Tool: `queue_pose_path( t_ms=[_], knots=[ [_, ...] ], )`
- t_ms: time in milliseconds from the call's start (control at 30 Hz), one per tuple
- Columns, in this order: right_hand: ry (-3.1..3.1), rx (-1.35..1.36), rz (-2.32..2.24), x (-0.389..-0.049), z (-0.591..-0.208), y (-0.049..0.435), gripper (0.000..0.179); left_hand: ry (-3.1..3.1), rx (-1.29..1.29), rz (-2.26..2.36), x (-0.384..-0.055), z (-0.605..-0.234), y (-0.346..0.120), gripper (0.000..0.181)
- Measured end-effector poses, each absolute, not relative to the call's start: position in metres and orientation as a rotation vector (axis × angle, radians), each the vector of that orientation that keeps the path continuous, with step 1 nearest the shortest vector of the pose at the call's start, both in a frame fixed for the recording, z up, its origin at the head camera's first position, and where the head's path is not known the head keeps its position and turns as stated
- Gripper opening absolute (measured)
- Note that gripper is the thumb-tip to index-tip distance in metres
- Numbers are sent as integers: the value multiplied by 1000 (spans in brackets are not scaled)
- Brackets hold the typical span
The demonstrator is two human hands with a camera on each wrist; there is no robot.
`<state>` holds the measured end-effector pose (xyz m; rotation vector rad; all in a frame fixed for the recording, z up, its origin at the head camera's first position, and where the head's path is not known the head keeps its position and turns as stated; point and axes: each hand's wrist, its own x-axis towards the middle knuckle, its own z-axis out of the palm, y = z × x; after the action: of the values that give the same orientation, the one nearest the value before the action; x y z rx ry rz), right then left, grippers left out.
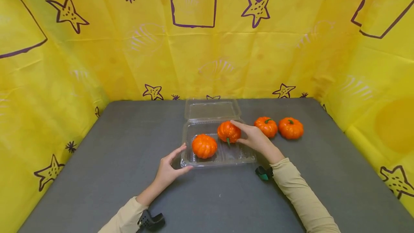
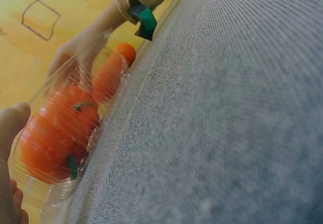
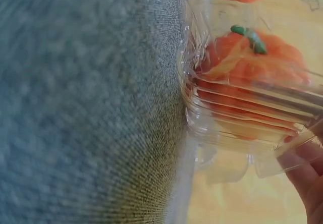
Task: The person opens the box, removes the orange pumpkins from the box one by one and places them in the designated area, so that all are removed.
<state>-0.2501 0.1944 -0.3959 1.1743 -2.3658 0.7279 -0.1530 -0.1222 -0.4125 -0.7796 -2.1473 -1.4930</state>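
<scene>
Held pumpkin [image 1: 227, 131] is over the rear part of the clear container [image 1: 238, 156], stem towards the near side; contact with the base cannot be determined. Right hand [image 1: 257, 140] is clamped on it. Left hand [image 1: 169, 170], apart from the right, is spread, thumb and fingers at the container's near left corner. Second pumpkin [image 1: 204, 146] lies in the left compartment. Third pumpkin [image 1: 265, 128] and fourth pumpkin [image 1: 291, 129] rest on the desk [image 1: 220, 204], right of the container.

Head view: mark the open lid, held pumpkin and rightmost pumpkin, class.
Open lid [image 1: 212, 110]: head view, its clear panel.
Held pumpkin [image 1: 227, 131]: head view, its ribbed side.
Rightmost pumpkin [image 1: 291, 130]: head view, its ribbed front.
</scene>
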Motion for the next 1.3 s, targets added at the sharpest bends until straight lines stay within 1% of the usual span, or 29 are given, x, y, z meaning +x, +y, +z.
queue_pose_path(
  t_ms=[167,667,900,1100,1300],
  knots=[
    [-2322,1193,748,-252,-398,196,65,-2142,-785,-1486,-154,-414,-122,60],
    [-2396,1113,999,-253,-403,202,64,-2165,-753,-1566,-155,-415,-122,62],
    [-2351,1048,1391,-249,-396,201,63,-2176,-740,-1569,-155,-413,-123,61],
    [-2315,941,1667,-232,-376,196,58,-2164,-752,-1572,-154,-413,-124,62],
    [-2254,824,1938,-235,-387,200,57,-2187,-723,-1577,-154,-412,-125,64]
  ],
)
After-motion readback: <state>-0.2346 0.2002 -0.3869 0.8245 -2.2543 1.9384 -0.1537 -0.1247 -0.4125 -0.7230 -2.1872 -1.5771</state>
